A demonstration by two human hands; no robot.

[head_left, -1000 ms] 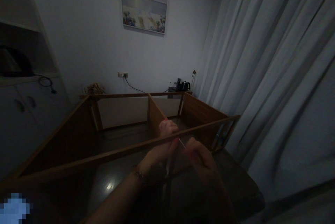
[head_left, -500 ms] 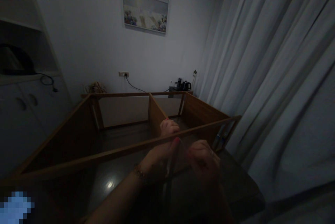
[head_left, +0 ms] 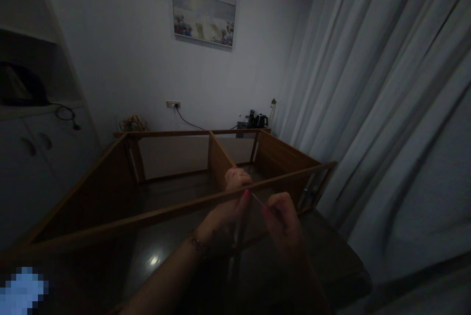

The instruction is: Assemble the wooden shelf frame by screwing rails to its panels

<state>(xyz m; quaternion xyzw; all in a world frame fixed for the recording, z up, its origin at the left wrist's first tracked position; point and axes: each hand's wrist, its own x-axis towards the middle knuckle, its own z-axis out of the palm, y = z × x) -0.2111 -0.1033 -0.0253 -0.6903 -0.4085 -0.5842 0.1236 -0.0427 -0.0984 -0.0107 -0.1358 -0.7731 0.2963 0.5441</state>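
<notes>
Through the head view, the only feed I am getting, I am looking at a wooden frame [head_left: 287,154] that is standing on a dark table [head_left: 333,246], with its near rail [head_left: 294,176] crossing in front of me. My left hand [head_left: 225,211] is curling around that rail close to the divider [head_left: 220,157], fingers lying on the far side and thumb pressing up on the near side. My right hand [head_left: 281,217] is pinching a thin metal rod [head_left: 258,200] between thumb and fingertips, and the rod is slanting up to the rail, its tip ending just beside the left thumb. I am not making out whether the tip is seated in anything, because the light is dim and the spot is tiny. That is worrying me most: if the tip is only leaning on the wood, I am risking a slip that would be scratching the rail or jabbing the thumb. The pinch is looking slight, so I am judging that a hard twist could be rolling the rod out of my fingers and dropping it below the rail, where dark shadow would be hiding it. If the left grip is slackening, I am expecting the rail to be shifting against the divider and the tip to be losing its line.
</notes>
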